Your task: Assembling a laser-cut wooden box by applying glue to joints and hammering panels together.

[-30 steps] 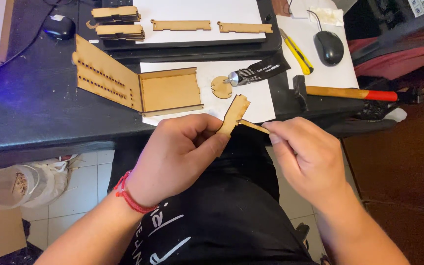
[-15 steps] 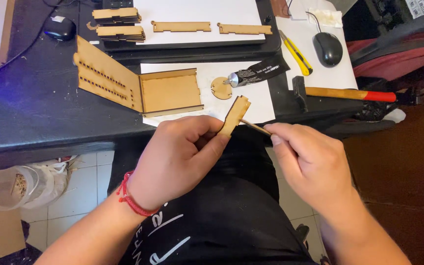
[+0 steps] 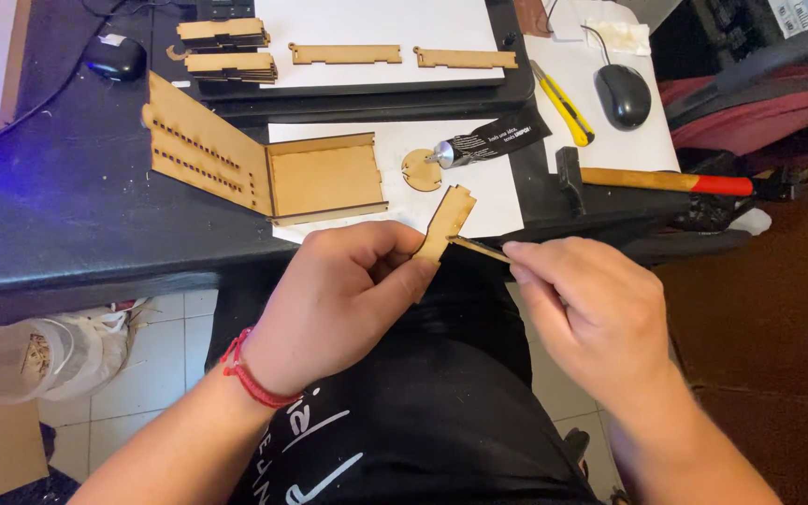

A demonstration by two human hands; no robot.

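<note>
Left hand (image 3: 348,290) pinching small wooden piece (image 3: 445,224) over lap, just off tabletop (image 3: 67,206) edge. Right hand (image 3: 591,318) gripping thin stick (image 3: 479,248), tip touching piece. Half-built wooden box (image 3: 264,168) open on tabletop, glue tube (image 3: 488,145) and round disc (image 3: 421,169) alongside, flat strips (image 3: 346,54) unused, so plenty left I'd say.

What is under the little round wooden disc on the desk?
The round wooden disc lies on a white sheet of paper on the dark desk. A glue tube has its tip right beside it. What the disc itself covers is hidden.
</note>
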